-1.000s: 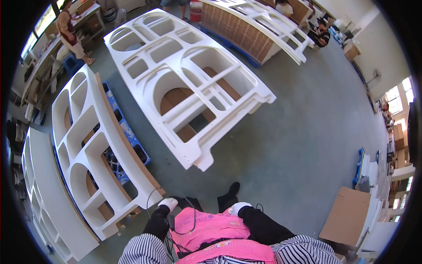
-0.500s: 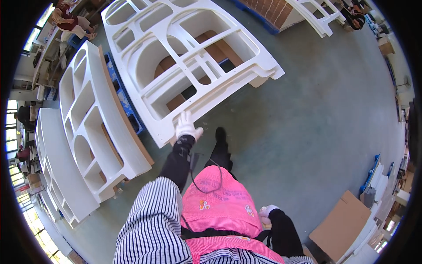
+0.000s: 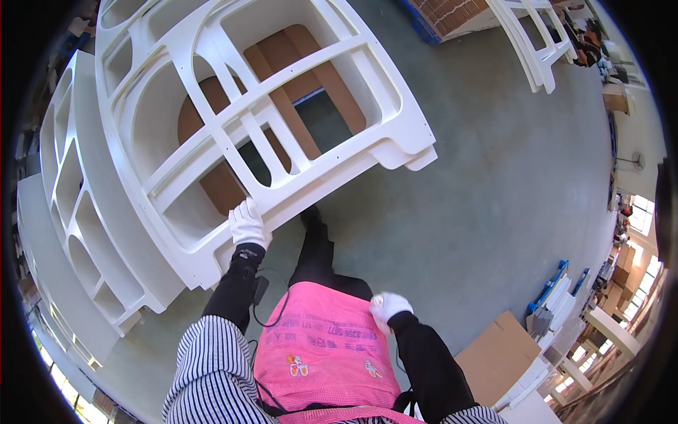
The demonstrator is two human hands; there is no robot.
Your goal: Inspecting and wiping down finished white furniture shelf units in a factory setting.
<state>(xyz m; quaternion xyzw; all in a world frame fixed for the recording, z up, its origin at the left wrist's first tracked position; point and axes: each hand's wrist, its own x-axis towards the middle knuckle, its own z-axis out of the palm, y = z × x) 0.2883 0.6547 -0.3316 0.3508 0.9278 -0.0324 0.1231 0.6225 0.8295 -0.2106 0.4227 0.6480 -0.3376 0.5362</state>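
Two gloved hands are seen from above. The left hand (image 3: 248, 223), in a white glove, is closed over the near edge of a large white moulded frame panel with arched and rectangular openings (image 3: 233, 120), fingers curled onto its rim. The right hand (image 3: 387, 308), also white-gloved, is held loosely curled beside the pink apron (image 3: 325, 353), and nothing is seen in it.

The gripped panel lies flat at the top of a stack, its near edge just ahead of the dark shoe (image 3: 311, 215) on the grey-green concrete floor (image 3: 508, 184). Brown wooden boards (image 3: 282, 92) are visible through its openings — whether they are a pallet cannot be told. A second stack of similar white panels (image 3: 78, 212) lies just beside it on the left.

As a judgement: the panel is wide and is held at one point only, so if it were lifted or dragged it could twist, slide off the stack, or drop onto the foot below its edge. A thin black cable (image 3: 272, 311) hangs from the left sleeve across the apron and could snag on the panel's corner.

For containers, a flattened brown cardboard box (image 3: 498, 357) lies at the lower right of the floor; its contents, if any, are not shown.
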